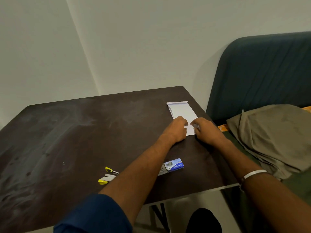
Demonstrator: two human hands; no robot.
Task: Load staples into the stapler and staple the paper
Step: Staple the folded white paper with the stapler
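Both my hands on the folded paper (182, 111) at the counter's (84, 132) far right corner: left hand (178, 129) curled, pressing its near-left edge, right hand (204, 130) pinching the near edge. Stapler (107, 176) lies open behind my left forearm, staple box (174, 165) beside it.

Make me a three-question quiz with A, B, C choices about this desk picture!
1. Where is the staple box?
A. on the paper
B. on the table between the forearms
C. on the sofa

2. What colour are the stapler's ends?
A. yellow
B. red
C. green

3. What are the hands doing?
A. holding the stapler
B. resting on the paper
C. opening the box

Answers: 1 B, it lies between both arms. 2 A, yellow tips show. 3 B, the left hand and right hand sit on the paper.
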